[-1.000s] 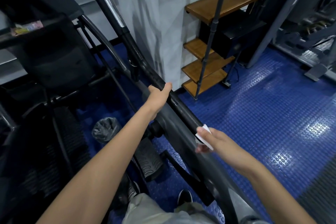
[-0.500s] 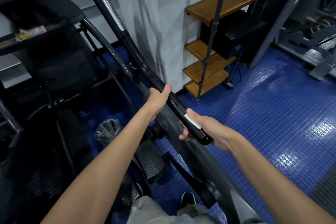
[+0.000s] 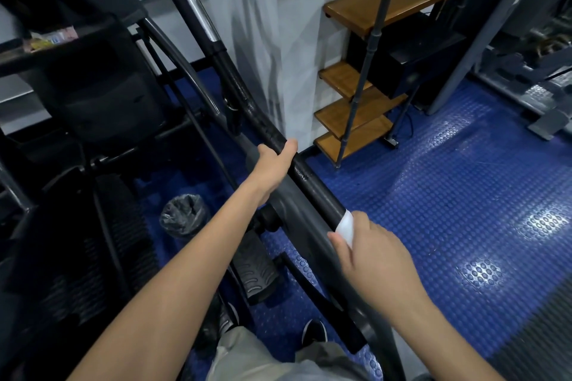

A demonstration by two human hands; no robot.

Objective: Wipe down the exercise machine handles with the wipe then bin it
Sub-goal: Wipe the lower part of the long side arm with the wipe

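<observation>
A blue studded rubber floor (image 3: 448, 195) spreads under a large black exercise machine (image 3: 93, 108) on the left. Against the white wall stands a brown wooden shelf unit with 4 boards (image 3: 365, 93). The machine's long black tubular handle (image 3: 312, 185) slants from upper left down toward the lower right. Below it, on the floor, sits a small round bin lined with a grey plastic bag (image 3: 184, 215). Of the 2 hands, the left hand (image 3: 274, 165) grips the handle higher up, fingers curled round the bar. The right hand (image 3: 376, 252) is closed round the lower end of the handle, pressing a small white wipe (image 3: 346, 226) wrapped against the bar, just above the fingers.
</observation>
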